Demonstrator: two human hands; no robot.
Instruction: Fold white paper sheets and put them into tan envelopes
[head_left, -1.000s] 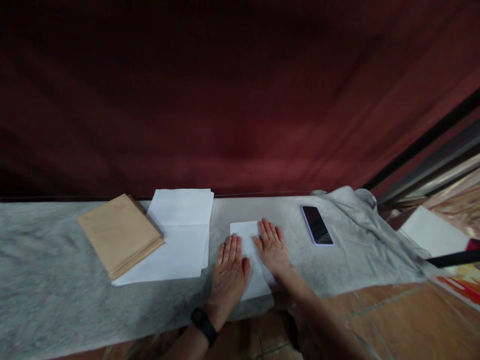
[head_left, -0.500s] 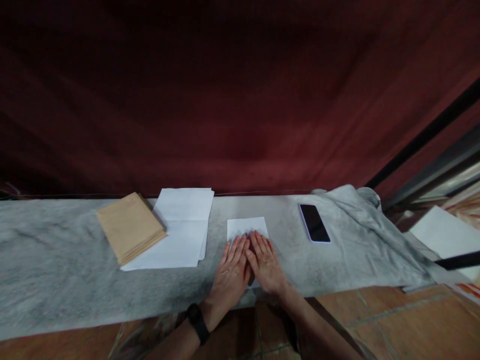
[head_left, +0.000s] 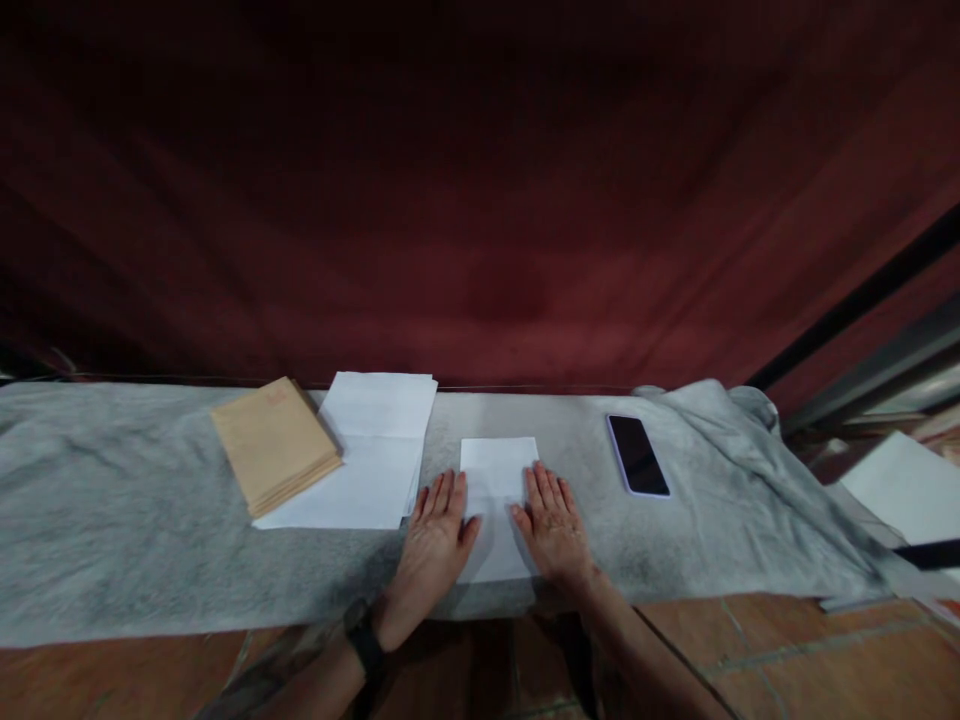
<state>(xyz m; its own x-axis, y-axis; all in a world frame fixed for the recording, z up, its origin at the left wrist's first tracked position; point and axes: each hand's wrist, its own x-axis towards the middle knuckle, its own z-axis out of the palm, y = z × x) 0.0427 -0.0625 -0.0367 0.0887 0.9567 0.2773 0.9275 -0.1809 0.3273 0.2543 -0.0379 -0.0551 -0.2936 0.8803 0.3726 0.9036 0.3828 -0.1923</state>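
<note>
A folded white paper sheet [head_left: 495, 490] lies on the grey cloth-covered table [head_left: 150, 540] in front of me. My left hand [head_left: 433, 540] lies flat, fingers stretched out, on the sheet's left edge. My right hand [head_left: 553, 525] lies flat on the sheet's right edge, fingers stretched out too. A black band sits on my left wrist. Bare paper shows between the two hands.
A stack of white sheets [head_left: 367, 450] lies to the left, with a pile of brown envelopes [head_left: 275, 443] beside it. A dark phone [head_left: 637, 455] lies to the right, near bunched grey cloth [head_left: 735, 440]. A dark red curtain hangs behind. More white paper [head_left: 904, 485] sits far right.
My hands were side by side in the middle of the sheet half a second ago. They have slid apart to its left and right edges.
</note>
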